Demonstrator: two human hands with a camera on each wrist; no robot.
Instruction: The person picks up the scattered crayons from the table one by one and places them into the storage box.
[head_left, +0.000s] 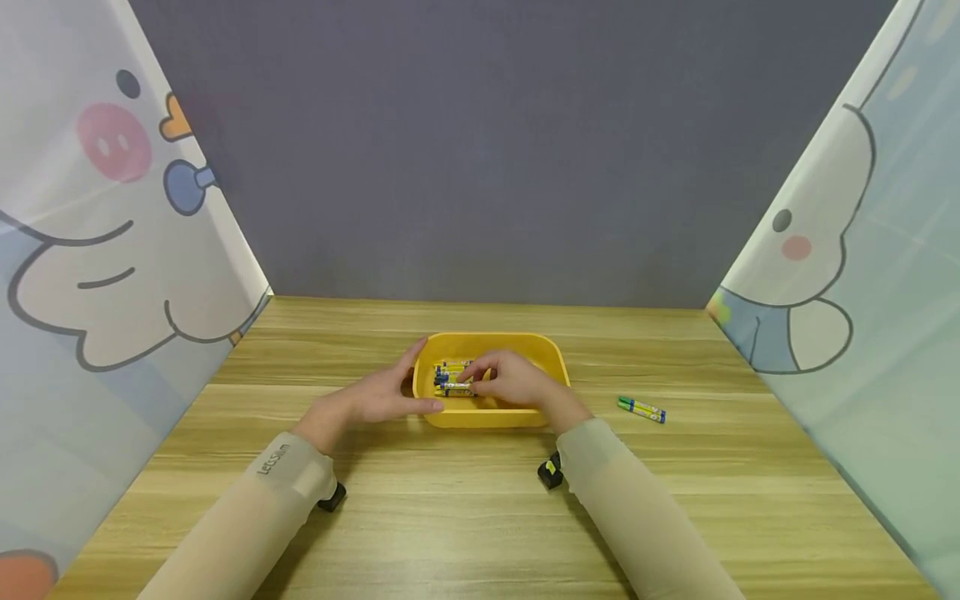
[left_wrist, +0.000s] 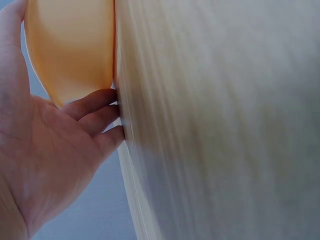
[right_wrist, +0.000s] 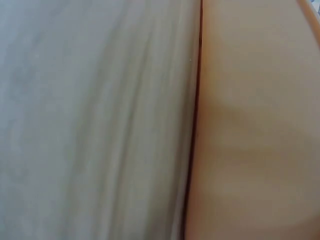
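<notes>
A yellow plastic bin (head_left: 491,417) stands on the wooden table. My left hand (head_left: 381,395) holds its left end, thumb along the near rim and index finger at the far corner. In the left wrist view, the other fingers (left_wrist: 95,116) lie against the bin's outer wall, down by the tabletop. Inside, several yellow-wrapped crayons (head_left: 453,369) lie side by side at the left. My right hand (head_left: 512,380) reaches over the near rim and pinches a dark-tipped crayon (head_left: 454,386) at the near side of that row. The right wrist view shows only the bin's wall and tabletop.
Two green-tipped crayons (head_left: 642,409) lie together on the table (head_left: 450,517), right of the bin. Small black wrist devices (head_left: 551,472) show beneath both sleeves. A grey panel (head_left: 495,167) stands behind the table, with cartoon-printed sheets at both sides.
</notes>
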